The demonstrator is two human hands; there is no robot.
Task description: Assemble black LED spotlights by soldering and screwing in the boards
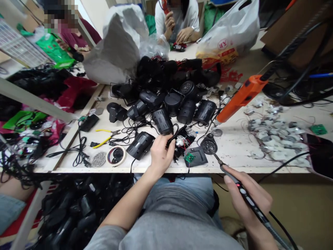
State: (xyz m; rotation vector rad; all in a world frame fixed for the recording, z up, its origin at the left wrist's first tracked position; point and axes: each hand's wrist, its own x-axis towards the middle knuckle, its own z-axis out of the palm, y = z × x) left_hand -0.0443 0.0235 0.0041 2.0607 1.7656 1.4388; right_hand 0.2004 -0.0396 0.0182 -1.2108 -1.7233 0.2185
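Wearer's clothing: one grey short-sleeved T-shirt (177, 225); one pair light blue jeans (182, 187). Also listed: left hand (161, 156) and right hand (247, 198), both bare; forearms uncovered.

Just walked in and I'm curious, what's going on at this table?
A person's right hand holds a pen-shaped soldering iron, its tip beside a round black disc. Their left hand pinches a thin black wire beside an opened black casing, with a green circuit board close by. More black casings lie piled on the table, and another person sits across it holding something orange.
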